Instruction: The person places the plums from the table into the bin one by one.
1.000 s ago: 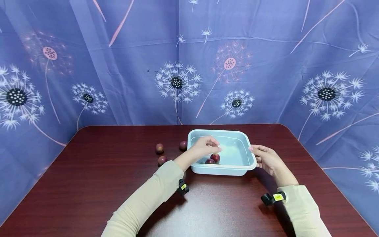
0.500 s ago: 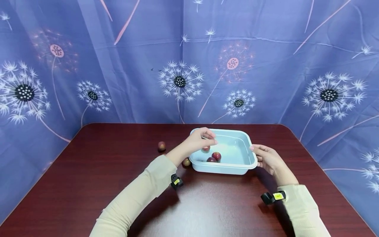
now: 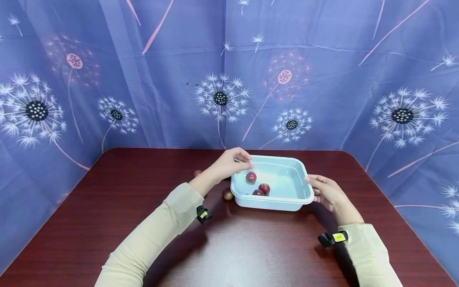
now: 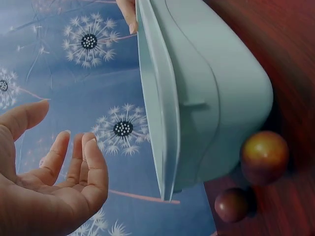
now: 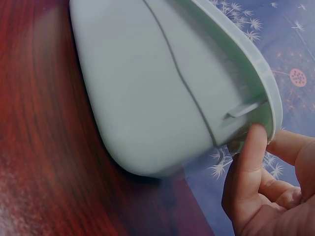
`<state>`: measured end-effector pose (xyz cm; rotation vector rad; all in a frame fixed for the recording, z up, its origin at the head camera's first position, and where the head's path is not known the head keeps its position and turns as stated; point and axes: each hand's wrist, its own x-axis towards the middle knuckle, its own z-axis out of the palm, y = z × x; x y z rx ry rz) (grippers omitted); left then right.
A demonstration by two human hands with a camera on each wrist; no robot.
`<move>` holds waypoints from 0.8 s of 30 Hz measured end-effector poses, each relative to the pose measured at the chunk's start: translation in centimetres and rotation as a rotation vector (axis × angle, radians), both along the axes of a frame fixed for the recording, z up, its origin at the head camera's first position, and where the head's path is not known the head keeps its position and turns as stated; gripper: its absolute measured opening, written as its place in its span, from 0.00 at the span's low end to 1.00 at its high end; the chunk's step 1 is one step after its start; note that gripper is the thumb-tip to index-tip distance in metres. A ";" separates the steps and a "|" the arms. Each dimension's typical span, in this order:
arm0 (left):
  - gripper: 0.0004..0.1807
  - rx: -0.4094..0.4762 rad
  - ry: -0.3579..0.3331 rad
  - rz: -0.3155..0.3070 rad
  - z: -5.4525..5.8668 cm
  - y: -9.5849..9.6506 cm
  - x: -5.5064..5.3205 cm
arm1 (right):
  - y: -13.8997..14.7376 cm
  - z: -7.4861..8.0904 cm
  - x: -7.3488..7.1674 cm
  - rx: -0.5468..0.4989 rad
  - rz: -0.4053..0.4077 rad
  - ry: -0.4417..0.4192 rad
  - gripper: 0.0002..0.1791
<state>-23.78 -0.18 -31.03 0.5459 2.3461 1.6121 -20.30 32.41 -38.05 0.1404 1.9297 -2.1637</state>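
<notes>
A pale blue plastic basin (image 3: 270, 204) stands on the table, with a plum (image 3: 251, 177) near its left side and two more by its front wall, one of them a red plum (image 3: 264, 189). My left hand (image 3: 233, 161) is over the basin's left rim, fingers loosely bent and nothing between them; the left wrist view shows the palm bare. At the right end, my right hand (image 3: 330, 193) pinches the rim, thumb on top and fingers beneath, as the right wrist view shows. Outside the left wall lies a plum (image 4: 264, 157), with a smaller-looking plum (image 4: 231, 204) beyond it.
Behind my left wrist another plum (image 3: 197, 173) is partly hidden on the dark red wooden table (image 3: 251, 247). A blue curtain printed with dandelions (image 3: 172, 79) hangs round the table's back and sides.
My left hand has drawn back leftward from over the basin to its left rim. A third plum now shows inside, below where that hand was. The right hand keeps its grip on the rim.
</notes>
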 end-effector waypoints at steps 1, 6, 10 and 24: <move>0.14 0.001 0.001 0.003 0.1 -0.1 0.0 | 0.0 0.0 0.0 0.002 0.001 0.004 0.06; 0.14 -0.016 0.016 0.016 0.3 -0.8 0.1 | 0.1 0.1 0.1 -0.006 0.014 0.022 0.06; 0.14 -0.046 0.034 0.037 0.1 -1.4 0.0 | 0.0 -0.1 -0.1 -0.011 0.012 0.018 0.07; 0.15 -0.105 0.101 0.107 -0.6 -4.2 0.1 | -0.1 -0.1 0.0 -0.020 -0.001 -0.001 0.07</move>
